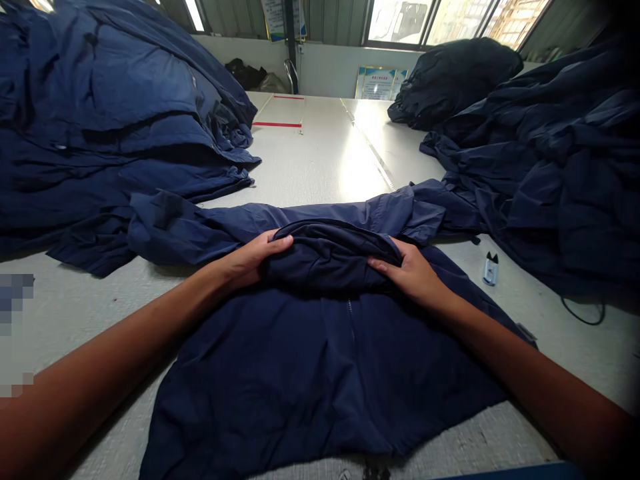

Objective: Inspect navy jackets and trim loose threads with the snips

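A navy jacket (280,360) lies spread on the white table in front of me, its sleeves stretched out to both sides. Down its middle runs a zipper (351,320). My left hand (257,257) grips the left end of the bunched collar or hood (325,257), thumb on top. At the right end of the same part, my right hand (407,270) is closed on the fabric, thumb toward the middle. Between the hands the collar or hood is raised and folded. The fingers under the cloth are hidden.
Piles of navy garments stand at the left (125,100) and right (560,153), with a dark bundle (455,77) at the back right. Small thread snips (491,270) lie right of the jacket. The white table (320,160) stretches back toward a wall with a framed notice (380,83).
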Demonstrator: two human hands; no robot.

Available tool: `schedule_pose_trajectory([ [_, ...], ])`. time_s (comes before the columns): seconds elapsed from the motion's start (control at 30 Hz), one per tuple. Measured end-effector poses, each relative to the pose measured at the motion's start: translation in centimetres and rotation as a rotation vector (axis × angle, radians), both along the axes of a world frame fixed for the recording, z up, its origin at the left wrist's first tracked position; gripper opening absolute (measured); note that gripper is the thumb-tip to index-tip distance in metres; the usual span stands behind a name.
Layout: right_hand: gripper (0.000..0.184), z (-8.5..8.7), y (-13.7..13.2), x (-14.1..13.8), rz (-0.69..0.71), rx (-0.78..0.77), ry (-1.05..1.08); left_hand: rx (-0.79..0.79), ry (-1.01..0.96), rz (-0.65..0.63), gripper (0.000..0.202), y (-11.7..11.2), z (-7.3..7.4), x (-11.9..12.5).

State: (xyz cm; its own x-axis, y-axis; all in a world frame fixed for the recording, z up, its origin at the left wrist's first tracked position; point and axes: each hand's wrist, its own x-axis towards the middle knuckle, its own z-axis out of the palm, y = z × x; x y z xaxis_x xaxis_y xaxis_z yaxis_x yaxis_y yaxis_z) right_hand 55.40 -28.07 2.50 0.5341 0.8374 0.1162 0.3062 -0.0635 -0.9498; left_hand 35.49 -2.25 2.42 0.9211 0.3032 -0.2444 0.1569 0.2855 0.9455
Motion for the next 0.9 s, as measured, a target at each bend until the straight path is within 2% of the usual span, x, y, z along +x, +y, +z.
schedule_pose_trajectory([
  [0.13,0.043,-0.8,0.2,0.6,-0.076,0.084,0.211,0.097,-0.095,-0.126,0.092,0.3,-0.1,-0.1],
  [0.27,0.042,-0.9,0.3,1.0,-0.182,0.110,0.411,0.268,-0.085,-0.222,0.103,0.1,0.7,0.0],
  [0.37,0.046,-0.7,0.3,1.0,-0.179,0.092,0.453,0.370,-0.035,-0.235,0.093,-0.2,1.1,-0.1],
  [0.5,0.064,-0.2,0.0,0.8,-0.054,0.072,0.455,0.400,0.010,-0.214,0.062,-0.3,0.8,-0.1],
  [0.6,0.074,0.1,-0.5,0.6,0.005,0.066,0.318,0.432,0.000,-0.186,0.049,-0.2,0.3,0.0],
  [0.67,0.090,0.3,-0.7,0.3,-0.012,0.022,0.182,0.433,-0.007,-0.162,0.045,-0.1,0.1,0.0],
  [0.73,0.097,0.4,-0.8,-0.2,-0.053,-0.028,0.055,0.428,-0.008,-0.148,0.043,0.0,-0.1,0.0],
  [0.8,0.081,0.6,-0.8,-0.6,-0.045,-0.047,-0.070,0.418,-0.005,-0.144,0.041,0.0,-0.2,-0.1],
  [0.9,0.026,0.9,-0.7,-0.9,0.047,-0.012,-0.269,0.402,-0.011,-0.108,0.038,-0.2,-0.2,-0.1],
])
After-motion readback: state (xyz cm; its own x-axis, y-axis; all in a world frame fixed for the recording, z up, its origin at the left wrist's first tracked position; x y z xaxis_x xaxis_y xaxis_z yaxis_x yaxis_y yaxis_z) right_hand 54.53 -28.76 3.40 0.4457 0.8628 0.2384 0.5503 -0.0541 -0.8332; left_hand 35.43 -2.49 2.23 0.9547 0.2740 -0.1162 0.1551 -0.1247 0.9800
